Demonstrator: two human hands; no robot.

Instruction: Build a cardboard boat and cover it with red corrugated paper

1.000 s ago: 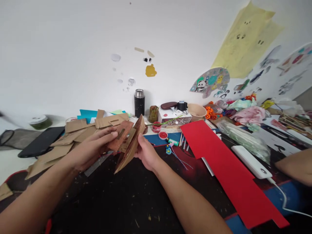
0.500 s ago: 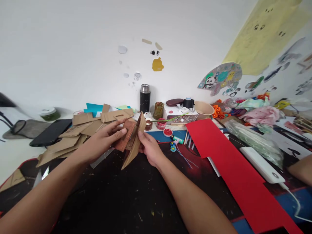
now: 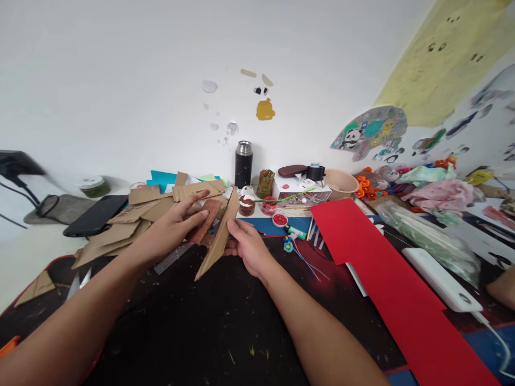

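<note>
My left hand (image 3: 187,217) grips a reddish-brown painted piece (image 3: 205,221), likely cardboard, between thumb and fingers. In my right hand (image 3: 247,244) is a tan cardboard piece (image 3: 219,238), tilted, with its thumb on the near face and the fingers behind. The two pieces stand side by side over the dark table mat (image 3: 193,321); whether they touch or are joined I cannot tell. Behind the hands are a jar of brown paint (image 3: 247,206) and a jar of red paint (image 3: 269,206).
Stacked cardboard scraps (image 3: 124,228) lie at left, near scissors (image 3: 79,283) partly behind my left arm. A black flask (image 3: 243,165) stands by the wall. Red card (image 3: 378,279) and a white power bank (image 3: 441,279) lie at right. Another person's arm (image 3: 502,288) shows at the right edge.
The cardboard in my right hand has turned, so more of its plain tan face shows. The brown piece in my left hand looks narrower. The whole view has shifted slightly.
</note>
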